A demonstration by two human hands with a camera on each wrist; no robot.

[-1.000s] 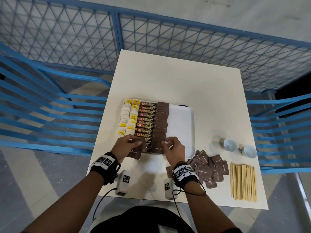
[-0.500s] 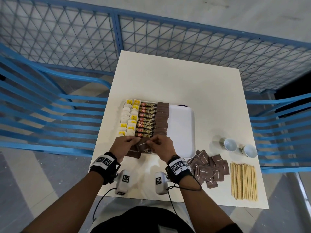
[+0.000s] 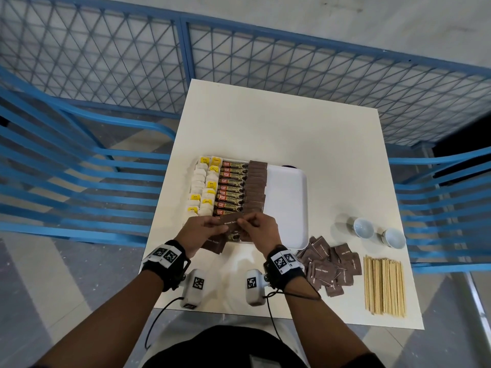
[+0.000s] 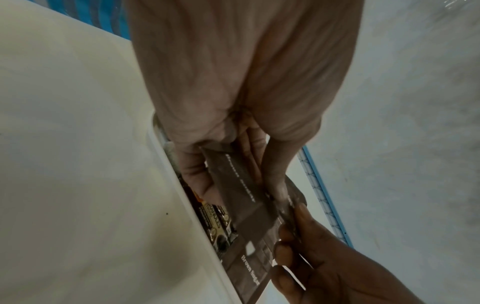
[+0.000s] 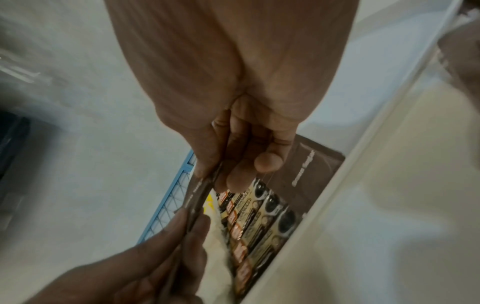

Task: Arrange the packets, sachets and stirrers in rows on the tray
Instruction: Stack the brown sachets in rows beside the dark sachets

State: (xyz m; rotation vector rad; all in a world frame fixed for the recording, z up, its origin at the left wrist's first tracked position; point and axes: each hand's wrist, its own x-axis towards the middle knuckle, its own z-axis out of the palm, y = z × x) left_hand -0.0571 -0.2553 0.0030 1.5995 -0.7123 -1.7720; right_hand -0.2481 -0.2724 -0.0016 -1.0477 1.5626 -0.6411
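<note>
Right hand (image 3: 261, 229) rejoined left hand (image 3: 198, 231) | both pinch sachet (image 3: 230, 221) | wrist views: underside grip

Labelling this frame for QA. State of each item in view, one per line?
left hand: grips a stack of brown sugar sachets
right hand: pinches top sachet
tray: left side filled in rows, right side bare
loose sachets: heaped on table
stirrers: bundled flat on table
cups: on table

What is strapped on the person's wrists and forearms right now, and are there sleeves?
Forearms are bare, no sleeves. Each wrist has a black strap with white square-coded marker tags: left wrist band, right wrist band. A white camera pod with its own coded tag hangs under each, with thin black cables trailing toward the body. The left hand and right hand are ungloved.
</note>
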